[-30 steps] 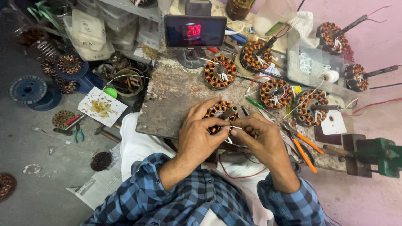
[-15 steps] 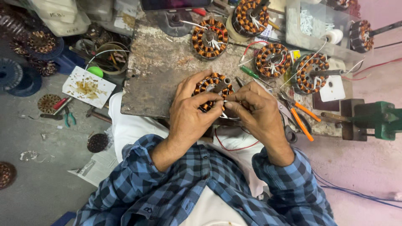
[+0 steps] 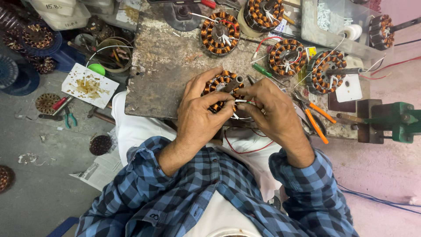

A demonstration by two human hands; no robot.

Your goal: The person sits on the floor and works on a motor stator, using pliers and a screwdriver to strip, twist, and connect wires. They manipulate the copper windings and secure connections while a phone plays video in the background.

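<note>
A round motor stator [image 3: 222, 84] wound with copper coils rests at the near edge of the worn workbench [image 3: 162, 74], its steel shaft pointing up and right. My left hand [image 3: 199, 112] cups the stator's left side, thumb and forefinger pinching toward its front. My right hand [image 3: 269, 109] meets it from the right, and between the fingertips of both hands I pinch thin white-sleeved wire leads [image 3: 240, 101] coming off the winding. A red wire [image 3: 245, 150] loops down over my lap below the hands.
Several more wound stators [image 3: 219, 33] lie on the bench behind, with a green-handled screwdriver [image 3: 263, 70], orange-handled pliers [image 3: 318, 120] and a grey tray [image 3: 333, 30]. A green vise [image 3: 397, 120] stands at right. Floor at left holds a paper sheet [image 3: 90, 85], pliers [image 3: 68, 118] and stator cores.
The view has tilted down and closer, so the red-digit display at the back has left the frame. Both hands stay on the stator, fingertips shifting slightly on the wire leads.
</note>
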